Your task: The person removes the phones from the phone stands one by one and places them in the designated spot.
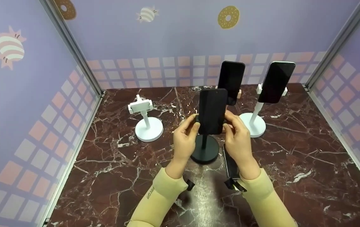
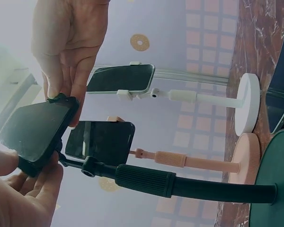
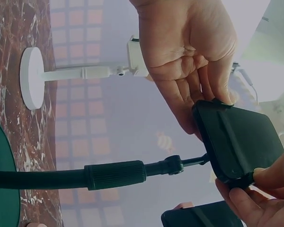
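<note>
A lavender side wall (image 1: 38, 94) with a striped candy print (image 1: 9, 47) stands at the far left, pink and white squares along its lower part; right of it, on the dark red marbled table (image 1: 104, 189), a small white stand (image 1: 149, 130) rises from a round base, its holder (image 1: 140, 106) tilted at the top. Next comes the left hand (image 1: 184, 140), in a pale yellow sleeve; its thumb is in front and its fingers curl behind, pinching one end of the black holder (image 2: 60, 97) at the phone's left edge; the black phone (image 1: 213, 110) sits upright between the two hands, leaning slightly back, its dark screen towards the wearer, above the round base of the black stand (image 1: 204, 154). The right hand (image 1: 238, 137) mirrors the left, thumb in front and fingers behind, pinching the holder's other end at the phone's right edge; below this hand another phone (image 1: 230, 164) lies flat on the table, just beside the black base and partly hidden by the wrist. Behind, a pink stand (image 2: 170, 159) carries a dark phone (image 1: 231, 80); farther right, a taller white stand (image 1: 254, 126) carries a pale-rimmed phone (image 1: 277, 82), tilted to the right.
</note>
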{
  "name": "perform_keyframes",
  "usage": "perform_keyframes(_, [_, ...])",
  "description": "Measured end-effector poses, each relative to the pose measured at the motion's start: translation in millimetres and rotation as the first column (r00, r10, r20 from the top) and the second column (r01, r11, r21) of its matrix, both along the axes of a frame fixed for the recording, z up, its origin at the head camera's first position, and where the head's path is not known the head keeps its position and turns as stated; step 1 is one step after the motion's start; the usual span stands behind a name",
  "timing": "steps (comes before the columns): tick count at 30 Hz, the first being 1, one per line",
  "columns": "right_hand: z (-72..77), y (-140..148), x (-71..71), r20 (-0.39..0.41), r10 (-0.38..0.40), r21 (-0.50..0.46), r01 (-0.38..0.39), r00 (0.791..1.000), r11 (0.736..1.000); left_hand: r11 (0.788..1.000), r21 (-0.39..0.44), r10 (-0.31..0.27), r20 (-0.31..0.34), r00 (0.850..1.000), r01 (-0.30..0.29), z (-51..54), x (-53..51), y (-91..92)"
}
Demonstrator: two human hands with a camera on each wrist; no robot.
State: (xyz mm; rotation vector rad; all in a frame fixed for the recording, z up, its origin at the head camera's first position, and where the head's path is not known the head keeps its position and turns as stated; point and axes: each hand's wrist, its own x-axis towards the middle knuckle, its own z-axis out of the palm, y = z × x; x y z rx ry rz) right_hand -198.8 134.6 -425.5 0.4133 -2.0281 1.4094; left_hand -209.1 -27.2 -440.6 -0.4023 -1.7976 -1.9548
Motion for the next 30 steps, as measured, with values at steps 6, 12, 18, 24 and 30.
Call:
perform_keyframes(6, [-2.2,3,3.8,-0.008,-0.028,0.035,0.029,1.000,0.999,0.999,0.010,-0.033,-0.008,0.999,0.033,-1.9,1.7,1.3])
perform_keyframes(12, [-3.3,4,4.0,-0.024,-0.023,0.054,0.024,0.999,0.998,0.999,0.013,-0.034,0.003,0.999,0.034,-2.4,2.3,0.9])
perform_keyframes(18, [-3.2,5,2.8,-0.021,-0.006,0.041,0.007,1.000,0.999,0.999,0.010,-0.045,0.012,0.999,0.045,-3.4,1.6,0.1])
perform_keyframes(24, [1.2,7,1.3,0.019,0.059,0.010,-0.059,0.998,0.998,0.998,0.018,-0.059,0.018,0.998,0.059,-4.3,0.7,-0.8])
perform_keyframes(30, [8.7,9,-0.9,0.081,0.153,-0.054,-0.149,0.985,0.987,0.998,0.012,-0.057,0.023,0.998,0.057,-3.3,0.5,-0.9])
